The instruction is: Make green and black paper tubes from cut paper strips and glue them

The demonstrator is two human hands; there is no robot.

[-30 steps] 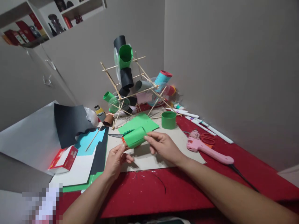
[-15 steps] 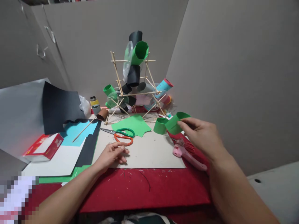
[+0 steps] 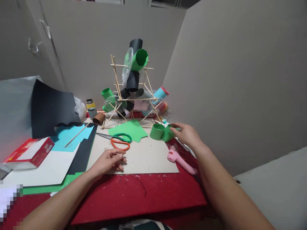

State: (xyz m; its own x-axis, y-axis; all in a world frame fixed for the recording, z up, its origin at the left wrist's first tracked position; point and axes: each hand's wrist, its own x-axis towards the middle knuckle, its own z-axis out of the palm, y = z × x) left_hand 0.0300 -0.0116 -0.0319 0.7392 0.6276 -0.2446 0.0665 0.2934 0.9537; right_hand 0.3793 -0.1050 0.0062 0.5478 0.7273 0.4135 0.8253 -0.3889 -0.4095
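My right hand grips a green paper ring and holds it down beside a second green ring on the beige cardboard mat. My left hand rests on the mat with fingers loosely curled, holding nothing, just below the green-and-orange scissors. A green paper sheet lies behind the scissors. A stick frame carrying black and green paper tubes stands at the back.
A pink glue gun lies right of the mat on the red table cover. Black paper, blue paper, a white sheet and a red box sit at the left. Walls close in behind and right.
My right hand carried the green ring from in front of me to the right and lowered it beside the other ring. My left hand let go and settled on the mat.
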